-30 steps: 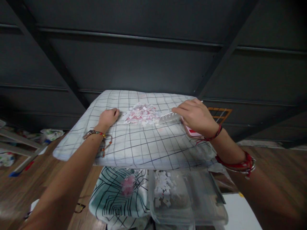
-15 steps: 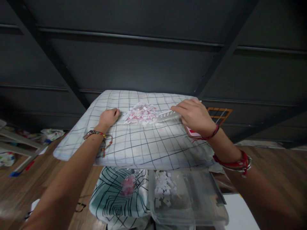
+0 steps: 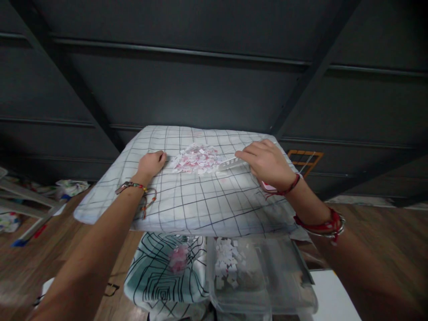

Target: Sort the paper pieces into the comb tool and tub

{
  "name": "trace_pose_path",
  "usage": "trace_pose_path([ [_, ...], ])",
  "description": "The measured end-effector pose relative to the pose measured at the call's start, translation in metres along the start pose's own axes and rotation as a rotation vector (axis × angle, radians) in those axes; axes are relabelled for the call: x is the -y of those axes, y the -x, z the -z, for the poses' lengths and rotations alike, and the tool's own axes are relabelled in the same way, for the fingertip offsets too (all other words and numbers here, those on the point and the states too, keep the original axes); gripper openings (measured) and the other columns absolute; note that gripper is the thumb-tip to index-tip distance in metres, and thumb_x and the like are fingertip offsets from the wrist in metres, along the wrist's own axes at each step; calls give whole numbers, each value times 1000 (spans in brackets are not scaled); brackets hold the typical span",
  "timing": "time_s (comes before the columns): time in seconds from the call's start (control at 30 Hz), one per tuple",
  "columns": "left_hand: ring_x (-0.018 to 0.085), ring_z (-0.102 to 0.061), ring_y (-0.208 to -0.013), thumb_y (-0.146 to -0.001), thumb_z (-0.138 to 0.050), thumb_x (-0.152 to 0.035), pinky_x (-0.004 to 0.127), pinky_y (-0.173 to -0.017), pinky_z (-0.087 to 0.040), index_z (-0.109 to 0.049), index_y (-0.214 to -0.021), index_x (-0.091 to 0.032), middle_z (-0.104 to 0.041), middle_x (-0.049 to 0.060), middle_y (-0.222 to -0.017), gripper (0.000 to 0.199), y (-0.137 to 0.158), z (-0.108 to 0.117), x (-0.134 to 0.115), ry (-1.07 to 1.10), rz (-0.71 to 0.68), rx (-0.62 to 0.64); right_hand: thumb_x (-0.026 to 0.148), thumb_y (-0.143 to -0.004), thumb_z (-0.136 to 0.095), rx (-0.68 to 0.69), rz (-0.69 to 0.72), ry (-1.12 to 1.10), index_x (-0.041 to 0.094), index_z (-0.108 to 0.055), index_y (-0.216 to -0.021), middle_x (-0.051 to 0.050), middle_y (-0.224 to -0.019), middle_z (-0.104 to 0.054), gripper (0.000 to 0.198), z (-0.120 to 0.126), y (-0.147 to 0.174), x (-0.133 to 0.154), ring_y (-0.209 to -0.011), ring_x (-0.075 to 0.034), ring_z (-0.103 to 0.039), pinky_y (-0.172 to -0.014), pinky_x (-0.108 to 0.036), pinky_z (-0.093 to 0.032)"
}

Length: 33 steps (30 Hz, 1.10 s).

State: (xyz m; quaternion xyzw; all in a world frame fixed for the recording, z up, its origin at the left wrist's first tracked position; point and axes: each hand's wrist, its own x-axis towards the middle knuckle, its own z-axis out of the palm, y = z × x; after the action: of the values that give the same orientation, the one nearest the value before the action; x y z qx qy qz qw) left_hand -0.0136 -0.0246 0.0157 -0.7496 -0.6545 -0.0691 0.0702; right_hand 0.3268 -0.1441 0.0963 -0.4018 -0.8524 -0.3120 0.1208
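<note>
A heap of white and pink paper scraps (image 3: pixel 197 159) lies on the white checked cloth (image 3: pixel 200 203) covering the table. My right hand (image 3: pixel 265 162) is closed around a white slotted spatula (image 3: pixel 230 164), whose far end touches the right edge of the heap. Part of the spatula is hidden by my fingers. To the left of the scraps, my left hand (image 3: pixel 151 166) rests on the cloth in a loose fist, apart from the heap. Beneath my right hand a pink-and-white object (image 3: pixel 268 186) is mostly covered.
Below the table edge stand a clear plastic bin (image 3: pixel 264 303) with white paper pieces in it and a green-and-white patterned cloth (image 3: pixel 157 276) with a pink bundle (image 3: pixel 179 258). A dark panelled wall (image 3: pixel 187 89) rises behind the table. At left is a grey folding frame (image 3: pixel 30 196).
My right hand has shifted slightly left, and the spatula now lies flatter against the right edge of the heap. My left hand has stayed in place.
</note>
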Motion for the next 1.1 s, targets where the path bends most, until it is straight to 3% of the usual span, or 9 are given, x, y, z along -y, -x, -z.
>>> trace_pose_path([
  [0.23,29,-67,-92,-94,-24,-38,34,-73,-45,-69,-100,-14,-73,18,-100,51,-1,-2,1,20,4,6,8,-84,-49,-15,3,-13,19,-68,-103,-4,-85,-70,29,5,8,-6,-82,-21,-54,-72,-34,-32],
  [0.77,28,-68,-89,-94,-25,-37,33,-72,-45,-69,-99,-15,-74,17,-98,50,1,0,1,15,2,-1,2,-81,-43,-3,-71,-51,19,-69,-103,-5,-83,-68,38,-7,6,0,-81,-21,-52,-72,-35,-30],
  [1.1,27,-68,-87,-94,-24,-37,33,-71,-45,-69,-94,-16,-74,16,-95,49,0,0,2,14,-11,5,0,-82,-47,-110,29,-6,21,-68,-95,-2,-78,-67,33,-2,17,-2,-76,-18,-50,-72,-32,-32],
])
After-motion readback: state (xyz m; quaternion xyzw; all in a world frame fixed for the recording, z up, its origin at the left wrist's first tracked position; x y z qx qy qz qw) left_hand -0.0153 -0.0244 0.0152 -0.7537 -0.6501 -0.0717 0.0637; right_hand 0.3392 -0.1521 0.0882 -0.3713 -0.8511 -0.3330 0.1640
